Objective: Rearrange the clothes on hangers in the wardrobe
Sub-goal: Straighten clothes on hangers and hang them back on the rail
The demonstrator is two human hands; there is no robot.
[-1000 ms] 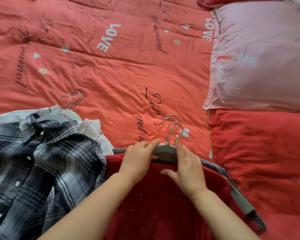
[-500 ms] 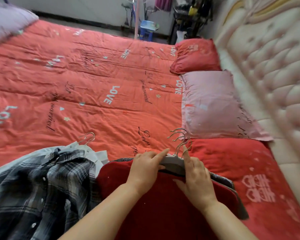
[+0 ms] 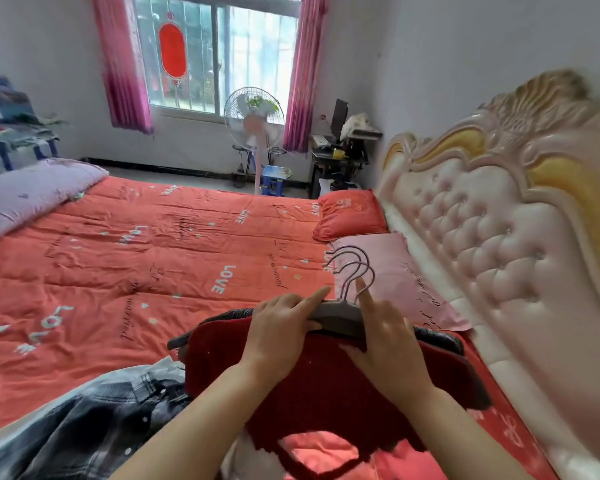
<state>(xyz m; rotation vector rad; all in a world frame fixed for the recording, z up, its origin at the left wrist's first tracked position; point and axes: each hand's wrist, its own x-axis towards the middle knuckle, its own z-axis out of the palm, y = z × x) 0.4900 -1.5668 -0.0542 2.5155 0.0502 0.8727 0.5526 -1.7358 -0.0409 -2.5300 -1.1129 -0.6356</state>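
grey hangers [image 3: 340, 315] bearing a red garment [image 3: 326, 386] are held up over the orange quilt [image 3: 118, 271].
the stack is gripped by the left hand [image 3: 281, 327] and the right hand [image 3: 385, 337], whose forefinger is raised against the metal hooks [image 3: 352, 268]. a plaid shirt [image 3: 94, 427] is laid on the quilt at left.

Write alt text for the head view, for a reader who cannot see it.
The left hand and right hand grip a bunch of grey hangers bearing a dark red garment above an orange-red quilt. A plaid shirt lies lower left; a tufted headboard stands right.
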